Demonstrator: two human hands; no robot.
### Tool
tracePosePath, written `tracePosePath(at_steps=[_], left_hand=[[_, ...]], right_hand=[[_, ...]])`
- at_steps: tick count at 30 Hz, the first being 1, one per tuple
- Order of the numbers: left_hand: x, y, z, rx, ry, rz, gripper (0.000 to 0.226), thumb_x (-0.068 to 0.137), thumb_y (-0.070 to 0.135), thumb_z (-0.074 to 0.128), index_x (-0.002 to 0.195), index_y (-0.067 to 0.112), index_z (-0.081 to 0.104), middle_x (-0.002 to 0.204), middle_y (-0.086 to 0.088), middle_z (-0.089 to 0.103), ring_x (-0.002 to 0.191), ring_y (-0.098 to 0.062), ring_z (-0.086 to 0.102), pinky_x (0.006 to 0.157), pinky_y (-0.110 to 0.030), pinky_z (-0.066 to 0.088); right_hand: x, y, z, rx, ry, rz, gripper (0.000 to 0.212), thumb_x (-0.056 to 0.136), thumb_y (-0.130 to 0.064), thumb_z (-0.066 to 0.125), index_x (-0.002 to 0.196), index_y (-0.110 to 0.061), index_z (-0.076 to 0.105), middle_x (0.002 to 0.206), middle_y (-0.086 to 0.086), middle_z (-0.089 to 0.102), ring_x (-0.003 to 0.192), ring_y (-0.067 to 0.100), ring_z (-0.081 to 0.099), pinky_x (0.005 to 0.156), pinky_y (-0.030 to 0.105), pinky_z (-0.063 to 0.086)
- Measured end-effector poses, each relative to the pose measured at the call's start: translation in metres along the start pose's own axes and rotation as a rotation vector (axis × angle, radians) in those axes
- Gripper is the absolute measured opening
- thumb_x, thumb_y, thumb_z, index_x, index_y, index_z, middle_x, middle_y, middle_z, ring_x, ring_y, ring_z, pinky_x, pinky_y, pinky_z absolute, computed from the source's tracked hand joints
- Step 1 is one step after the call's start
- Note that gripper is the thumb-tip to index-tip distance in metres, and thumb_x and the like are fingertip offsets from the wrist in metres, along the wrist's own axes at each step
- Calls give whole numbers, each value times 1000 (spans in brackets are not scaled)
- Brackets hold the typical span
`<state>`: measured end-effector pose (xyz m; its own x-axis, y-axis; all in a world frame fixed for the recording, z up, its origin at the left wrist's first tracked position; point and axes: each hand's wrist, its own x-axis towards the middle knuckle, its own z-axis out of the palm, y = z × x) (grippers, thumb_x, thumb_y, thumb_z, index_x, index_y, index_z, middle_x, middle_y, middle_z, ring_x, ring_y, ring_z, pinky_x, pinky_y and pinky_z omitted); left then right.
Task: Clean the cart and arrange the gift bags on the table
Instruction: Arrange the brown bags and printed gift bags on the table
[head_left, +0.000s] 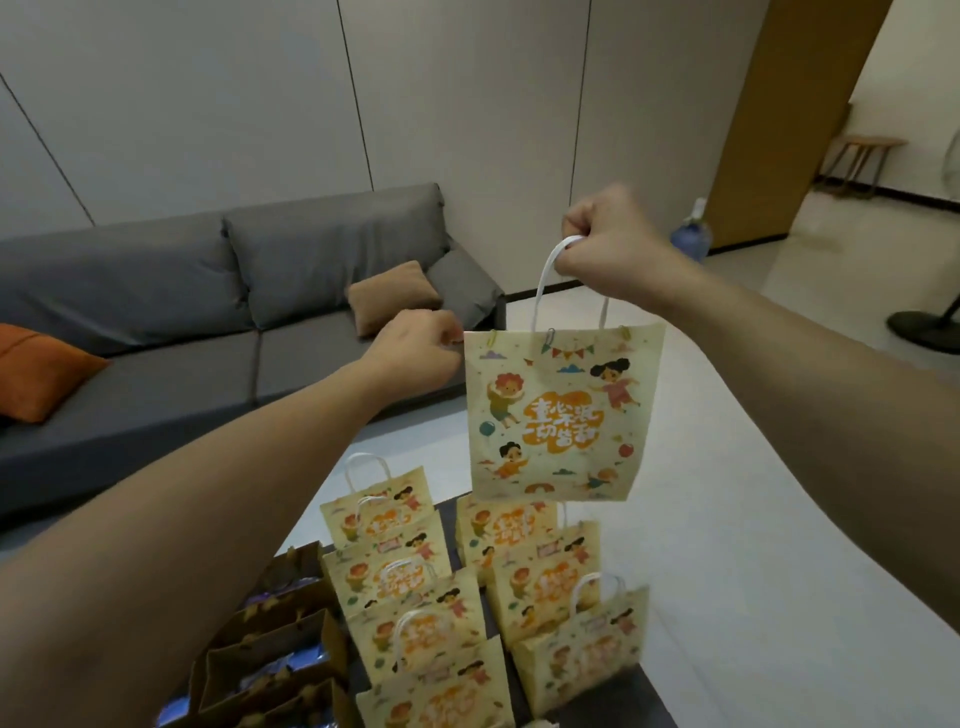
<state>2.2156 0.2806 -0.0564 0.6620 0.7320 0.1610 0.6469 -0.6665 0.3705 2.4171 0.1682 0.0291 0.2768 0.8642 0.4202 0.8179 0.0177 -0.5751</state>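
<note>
Right hand (608, 244): raised, fingers curled tight round the white handle (550, 275) of a cream gift bag (561, 415), which hangs free in the air above the dark table (623, 696), clear of everything on it. The bag's printed face, with cartoon children and orange lettering, is turned toward the camera.

Left hand (415, 348): at the bag's upper left corner, fingers bent and pinching or touching the top edge; the exact contact is hidden behind the knuckles.

On the table below: two columns of matching cream bags (410, 582), standing upright and overlapping one another, running from the far edge toward the near edge. Along the left edge, brown paper bags (270, 660) stand open with blue contents showing inside.

Surroundings: a grey sofa (182, 322) stands against the wall, carrying a tan cushion (392, 293) and an orange cushion (36, 369). A blue water bottle (691, 234) stands on the floor by the doorway.
</note>
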Motion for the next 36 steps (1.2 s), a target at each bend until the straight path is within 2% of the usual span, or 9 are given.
tracePosePath(at_steps=[6,9,11,13,17,22,26,29,36], left_hand=[[-28,25,25,0,-11,19,16,93,26,62,108,22,66,102,1,66,91,-17,59,78,-38,55],[-46,36,45,1,-40,53,24,93,19,58,116,20,66,103,3,61,93,-16,56,76,-32,47],[-55,41,55,-16,-67,55,27,93,18,56,119,20,66,106,2,63,95,-17,58,77,-31,46],[-62,48,65,-41,-98,57,29,93,18,55,120,19,67,113,-2,66,100,-20,60,81,-33,50],[-75,64,86,-49,-132,70,28,93,21,55,118,20,67,109,0,66,96,-17,58,76,-29,43],[-96,76,118,-34,-163,54,28,93,22,57,119,19,68,114,-2,67,100,-20,61,81,-32,50],[-116,79,145,-51,-188,-22,27,92,22,58,117,19,69,117,-2,67,99,-21,63,84,-35,53],[-133,84,163,-41,-194,-96,26,94,22,58,117,20,69,116,-1,67,102,-20,60,80,-30,45],[-196,79,204,10,-275,-282,28,97,24,55,122,17,67,121,-4,66,101,-21,59,78,-30,44]], right_hand=[[-56,-11,-33,-73,35,20,21,70,6,64,55,-1,51,51,2,36,44,7,30,48,21,27],[-88,-7,-37,-77,-5,57,20,72,6,66,57,2,52,52,4,39,41,4,32,51,25,32],[-109,-2,-36,-92,-12,86,21,70,7,67,56,4,51,53,8,40,45,11,37,53,28,34],[-131,4,-35,-94,-30,100,30,69,9,66,49,-4,47,50,5,38,44,9,35,53,29,34],[-183,22,-31,-131,-126,92,40,69,10,63,44,-14,43,44,-3,33,41,7,34,48,25,26],[-229,65,-4,-158,-206,135,38,68,8,61,43,-12,40,47,-1,28,46,11,29,49,27,24],[-256,102,23,-121,-319,169,36,66,7,55,46,-13,33,50,-1,22,51,13,19,52,30,17],[-272,129,39,-124,-408,175,33,66,6,54,48,-13,34,51,2,26,53,17,23,53,30,18],[-302,179,81,-122,-581,137,41,73,3,57,54,-14,26,57,6,20,58,22,21,58,34,13]])
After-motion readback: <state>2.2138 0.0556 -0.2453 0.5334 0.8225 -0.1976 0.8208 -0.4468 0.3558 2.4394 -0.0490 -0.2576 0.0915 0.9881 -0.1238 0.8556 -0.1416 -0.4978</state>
